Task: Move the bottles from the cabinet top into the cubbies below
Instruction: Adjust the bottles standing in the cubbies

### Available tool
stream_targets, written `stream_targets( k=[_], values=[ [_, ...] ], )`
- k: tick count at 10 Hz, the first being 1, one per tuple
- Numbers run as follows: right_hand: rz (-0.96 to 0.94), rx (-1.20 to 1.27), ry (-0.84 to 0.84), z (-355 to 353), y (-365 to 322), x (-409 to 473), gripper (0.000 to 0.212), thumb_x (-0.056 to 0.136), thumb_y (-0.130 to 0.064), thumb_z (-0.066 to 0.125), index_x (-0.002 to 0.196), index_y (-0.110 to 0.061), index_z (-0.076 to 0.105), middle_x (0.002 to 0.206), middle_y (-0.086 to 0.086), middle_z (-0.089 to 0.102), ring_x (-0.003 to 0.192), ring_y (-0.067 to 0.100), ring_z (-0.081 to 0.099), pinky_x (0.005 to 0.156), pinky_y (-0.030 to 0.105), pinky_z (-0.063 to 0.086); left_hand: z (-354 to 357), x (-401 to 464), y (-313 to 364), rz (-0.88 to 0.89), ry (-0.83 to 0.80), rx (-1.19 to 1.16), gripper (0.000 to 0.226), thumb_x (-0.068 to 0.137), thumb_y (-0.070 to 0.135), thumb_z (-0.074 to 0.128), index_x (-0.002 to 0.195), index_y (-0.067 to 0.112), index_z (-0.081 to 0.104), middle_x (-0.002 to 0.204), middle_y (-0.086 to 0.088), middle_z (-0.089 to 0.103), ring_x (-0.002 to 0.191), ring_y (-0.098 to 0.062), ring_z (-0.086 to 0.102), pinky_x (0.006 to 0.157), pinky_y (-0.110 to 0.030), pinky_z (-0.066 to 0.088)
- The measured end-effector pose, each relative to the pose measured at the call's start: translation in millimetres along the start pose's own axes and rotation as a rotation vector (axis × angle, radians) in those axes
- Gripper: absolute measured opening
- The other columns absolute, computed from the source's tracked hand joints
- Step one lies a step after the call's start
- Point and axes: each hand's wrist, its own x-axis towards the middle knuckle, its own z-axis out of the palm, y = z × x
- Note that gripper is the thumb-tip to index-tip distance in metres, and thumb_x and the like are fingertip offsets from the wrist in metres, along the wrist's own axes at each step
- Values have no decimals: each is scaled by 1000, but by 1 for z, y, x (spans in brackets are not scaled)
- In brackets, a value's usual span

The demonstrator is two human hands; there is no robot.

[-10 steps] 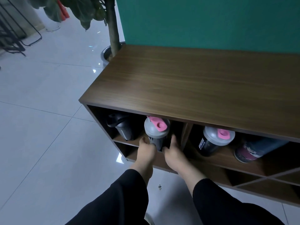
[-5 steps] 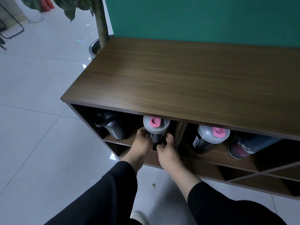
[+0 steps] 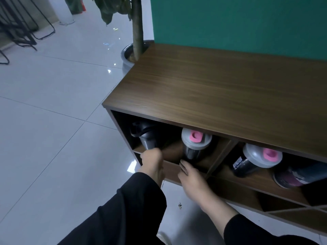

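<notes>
Fingers of the right hand (image 3: pixel 192 175) lie loose and open just below the pink-capped bottle (image 3: pixel 195 145) in the left cubby (image 3: pixel 219 152). The left hand (image 3: pixel 153 160) is curled shut by the black bottle (image 3: pixel 146 137), perhaps touching it. Both bottles stand roughly upright, caps up; I'd withdraw slowly without nudging them. The cabinet top (image 3: pixel 221 89) looks bare.

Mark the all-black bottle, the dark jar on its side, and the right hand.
all-black bottle (image 3: pixel 147 138), head view, on its dark body.
dark jar on its side (image 3: pixel 299 175), head view, on its side wall.
right hand (image 3: pixel 192 175), head view, on its back.
</notes>
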Motion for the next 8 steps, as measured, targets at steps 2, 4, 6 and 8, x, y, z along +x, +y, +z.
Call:
stream_targets(
  k=[2, 4, 6, 8],
  values=[
    [-121, -35, -46, 31, -37, 19, 69, 94, -17, 40, 158, -29, 18, 159, 2, 38, 127, 15, 49, 107, 28, 35, -32, 29, 15, 178, 95, -78, 48, 94, 6, 44, 142, 2, 45, 132, -24, 60, 77, -21, 53, 63, -28, 42],
    [-136, -71, -49, 48, -72, 45, 70, 99, -16, 38, 159, -30, 3, 152, 22, 40, 133, 40, 47, 113, 48, 36, -37, 30, 16, 403, -65, 32, 57, 94, -1, 40, 147, 19, 43, 130, -2, 63, 115, -21, 59, 90, -28, 44],
    [-106, -53, -5, 46, -83, 59, 70, 97, -17, 37, 159, -29, 6, 159, 12, 35, 137, 30, 45, 108, 39, 36, -39, 29, 14, 370, -66, -35, 34, 98, 5, 43, 130, 16, 52, 93, 4, 64, 76, -8, 56, 63, -22, 43],
    [-94, 157, 86, 52, -77, 58, 65, 98, -5, 36, 159, -20, 15, 163, 6, 28, 149, 19, 28, 117, 29, 24, -35, 31, 11, 383, -54, -6, 44, 98, 7, 43, 140, 20, 48, 96, 11, 64, 81, -3, 58, 67, -22, 43]
  ],
)
